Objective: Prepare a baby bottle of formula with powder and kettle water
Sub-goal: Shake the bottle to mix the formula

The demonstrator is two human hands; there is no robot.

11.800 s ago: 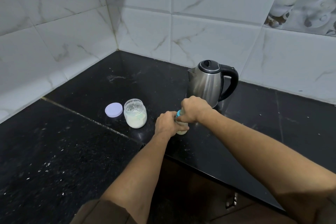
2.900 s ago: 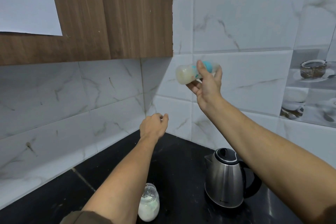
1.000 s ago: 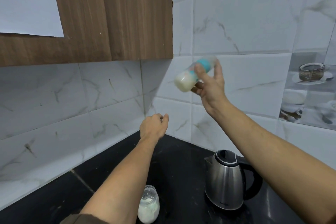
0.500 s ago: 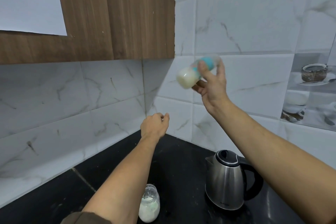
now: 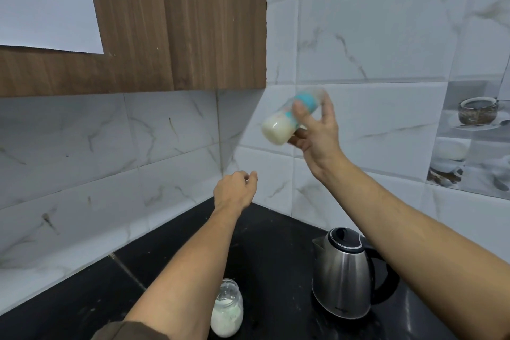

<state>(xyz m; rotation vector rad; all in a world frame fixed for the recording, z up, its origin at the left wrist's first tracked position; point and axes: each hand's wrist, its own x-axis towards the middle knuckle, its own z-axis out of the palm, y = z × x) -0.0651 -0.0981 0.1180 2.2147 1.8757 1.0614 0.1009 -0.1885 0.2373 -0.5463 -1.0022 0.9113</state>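
Right hand (image 5: 317,132) is up in the air in front of the wall tiles, wrapped around the baby bottle (image 5: 289,116). Thumb sits across the front of it and the fingers curl behind, so it's a proper full grip. That bottle is tilted hard, nearly on its side: the base points down and to the left toward the camera, and the teal collar end points up and to the right. It's motion-blurred, so fine detail on the cap end is mushy. Inside you can see creamy off-white liquid pooled at the lower base end.

Left hand (image 5: 234,190) hangs lower and further left, well apart from the bottle, out over the back corner of the tabletop (image 5: 276,257). It's loosely curled with the fingers tucked in. Something small and pale may be pinched at the fingertips, but I honestly can't tell what, or if it's anything at all.

Down on the black stone tabletop, the steel kettle (image 5: 342,281) stands upright under the right forearm with its black lid closed and handle facing right. A small glass jar (image 5: 227,312) of white powder stands left of it, just beside the left forearm, with no lid on it.

Wooden wall cabinet (image 5: 179,22) fills the upper left above the tiles.
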